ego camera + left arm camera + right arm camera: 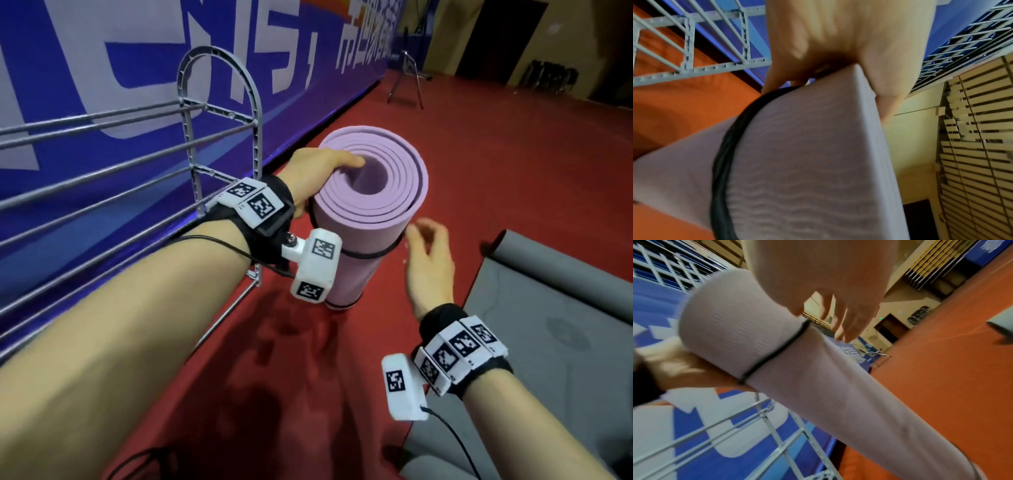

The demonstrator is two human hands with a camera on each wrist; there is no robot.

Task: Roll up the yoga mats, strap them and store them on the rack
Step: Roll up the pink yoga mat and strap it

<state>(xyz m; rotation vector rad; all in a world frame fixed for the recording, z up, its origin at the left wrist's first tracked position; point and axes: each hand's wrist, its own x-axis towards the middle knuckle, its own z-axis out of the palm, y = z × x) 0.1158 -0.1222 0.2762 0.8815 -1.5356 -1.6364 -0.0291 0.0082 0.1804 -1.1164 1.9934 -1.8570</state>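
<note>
The rolled lilac yoga mat (370, 209) stood on end on the red floor (479, 154) beside the grey rack (219, 137), bound by two thin black straps (373, 254); it looked light, soft-walled foam with a grippy ribbed skin. The left hand (318, 178) gripped its top rim, thumb inside the coil. The right hand (428, 260) hovered relaxed near the upper strap, holding nothing; mid-length offered the best second hold.

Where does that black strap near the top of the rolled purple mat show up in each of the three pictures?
Head view: the upper black strap circles the purple mat at the picture's middle, beside the right hand.
Left wrist view: the strap arcs down the left-centre, below the left hand.
Right wrist view: it runs diagonally across the mat, left of centre.
Shared landmark: the grey metal rack.
</note>
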